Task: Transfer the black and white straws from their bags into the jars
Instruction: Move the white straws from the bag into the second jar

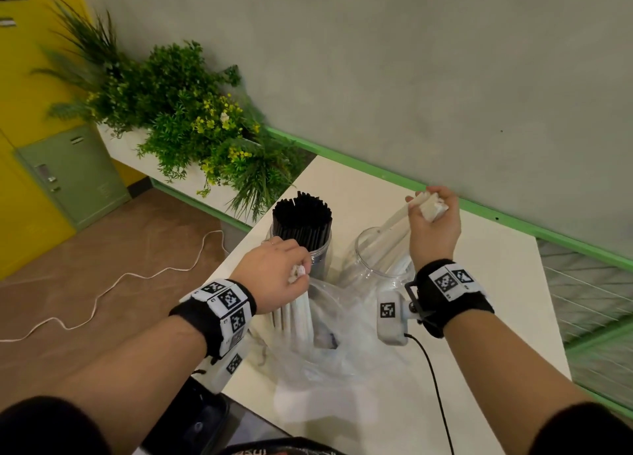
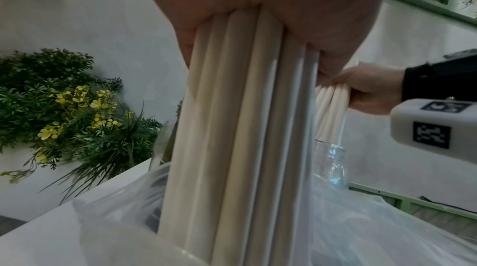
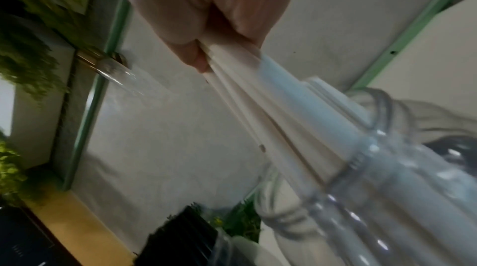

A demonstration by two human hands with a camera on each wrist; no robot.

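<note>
Gripping white straws (image 1: 298,312) over bag (image 1: 342,321), left hand (image 1: 277,276) fingers curled; right hand (image 1: 433,221) likewise (jar (image 1: 370,259) below).

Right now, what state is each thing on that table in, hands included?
Jar of black straws: upright, packed full.
Clear jar: upright, open, white straws going in.
Right hand: grips a bundle of white straws, lower ends inside the clear jar.
Left hand: grips another white straw bundle, lower ends in the plastic bag.
Plastic bag: open, crumpled on the table.
</note>
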